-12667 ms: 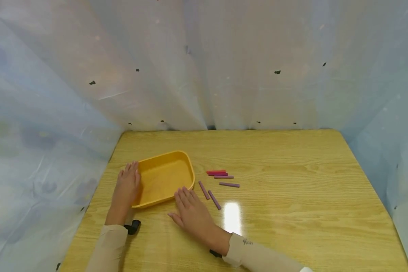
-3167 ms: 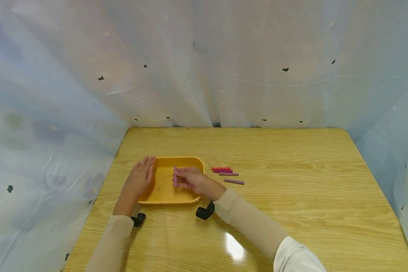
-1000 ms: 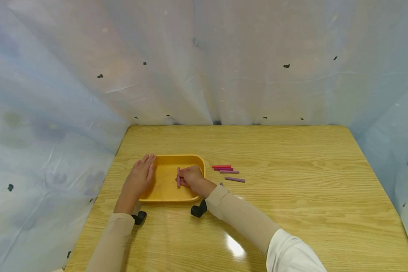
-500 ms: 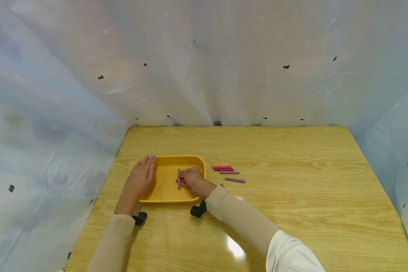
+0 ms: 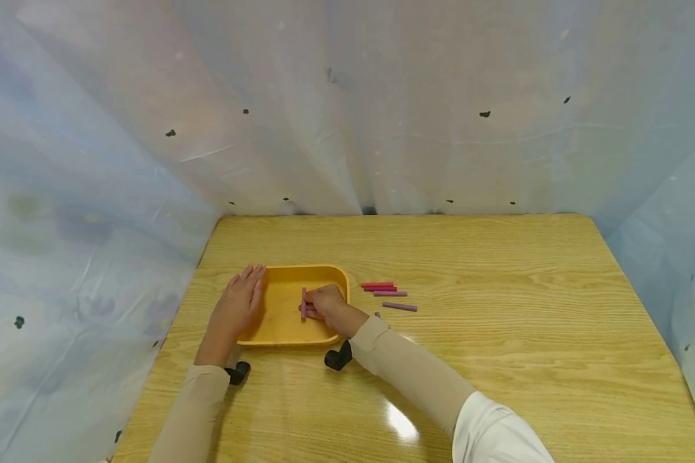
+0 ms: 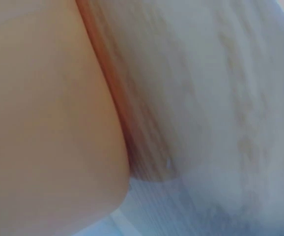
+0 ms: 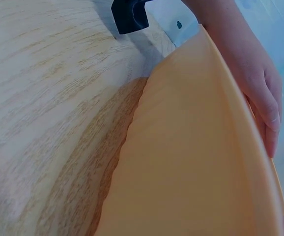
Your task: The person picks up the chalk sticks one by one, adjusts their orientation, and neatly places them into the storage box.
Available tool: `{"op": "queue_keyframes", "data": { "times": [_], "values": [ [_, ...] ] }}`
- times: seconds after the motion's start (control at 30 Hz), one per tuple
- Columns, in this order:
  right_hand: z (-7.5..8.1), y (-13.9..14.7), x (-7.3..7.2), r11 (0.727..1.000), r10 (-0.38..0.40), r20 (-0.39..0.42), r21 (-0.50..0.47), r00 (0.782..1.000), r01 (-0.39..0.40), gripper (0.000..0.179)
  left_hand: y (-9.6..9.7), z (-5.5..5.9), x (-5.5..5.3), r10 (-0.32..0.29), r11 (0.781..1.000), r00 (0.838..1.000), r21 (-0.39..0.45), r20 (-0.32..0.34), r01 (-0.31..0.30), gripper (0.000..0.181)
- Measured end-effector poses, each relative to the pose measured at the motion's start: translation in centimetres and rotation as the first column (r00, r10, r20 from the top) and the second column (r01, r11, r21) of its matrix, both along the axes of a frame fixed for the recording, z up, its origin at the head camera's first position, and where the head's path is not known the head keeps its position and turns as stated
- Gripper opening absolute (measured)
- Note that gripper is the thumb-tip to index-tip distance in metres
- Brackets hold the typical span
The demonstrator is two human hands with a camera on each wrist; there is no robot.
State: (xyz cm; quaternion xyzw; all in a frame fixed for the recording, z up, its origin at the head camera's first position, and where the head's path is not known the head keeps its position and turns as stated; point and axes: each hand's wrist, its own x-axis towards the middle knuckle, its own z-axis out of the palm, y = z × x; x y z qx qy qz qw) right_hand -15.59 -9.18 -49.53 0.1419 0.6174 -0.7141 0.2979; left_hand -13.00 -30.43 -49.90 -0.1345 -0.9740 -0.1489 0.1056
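My right hand (image 5: 327, 303) reaches into a shallow yellow tray (image 5: 284, 342) and pinches a purple chalk stick (image 5: 304, 303). The stick points lengthwise away from me, over the tray's bottom; whether it touches the bottom I cannot tell. My left hand (image 5: 240, 299) rests with straight fingers along the tray's left rim. In the right wrist view the tray's near wall (image 7: 181, 147) fills the middle, with the left hand (image 7: 262, 93) beyond it. The left wrist view shows mostly blurred skin and tabletop.
Right of the tray lie a red stick (image 5: 377, 284), a magenta stick (image 5: 380, 289) and two purple ones, the nearer purple stick (image 5: 399, 307) apart. Another stick's tip (image 5: 378, 314) shows beside my right sleeve. A plastic sheet (image 5: 417, 148) hangs behind the wooden table (image 5: 527, 321).
Since the oldest frame, the tray has been straightened and my right hand has taken a purple chalk stick from the table into it. Over the last second both hands stay nearly still.
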Motion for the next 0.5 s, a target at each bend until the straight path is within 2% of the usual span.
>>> {"op": "queue_keyframes", "data": {
  "times": [0.2, 0.5],
  "values": [
    [0.16, -0.03, -0.07, 1.0, -0.012, 0.029, 0.001, 1.0, 0.012, 0.024, 0.08, 0.14, -0.01, 0.004, 1.0, 1.0, -0.005, -0.001, -0.004, 0.043],
    [0.24, 0.05, -0.16, 1.0, 0.002, 0.028, -0.001, 1.0, -0.002, 0.026, 0.09, 0.2, -0.01, 0.006, 1.0, 1.0, -0.009, 0.008, -0.006, 0.042]
  ]
}}
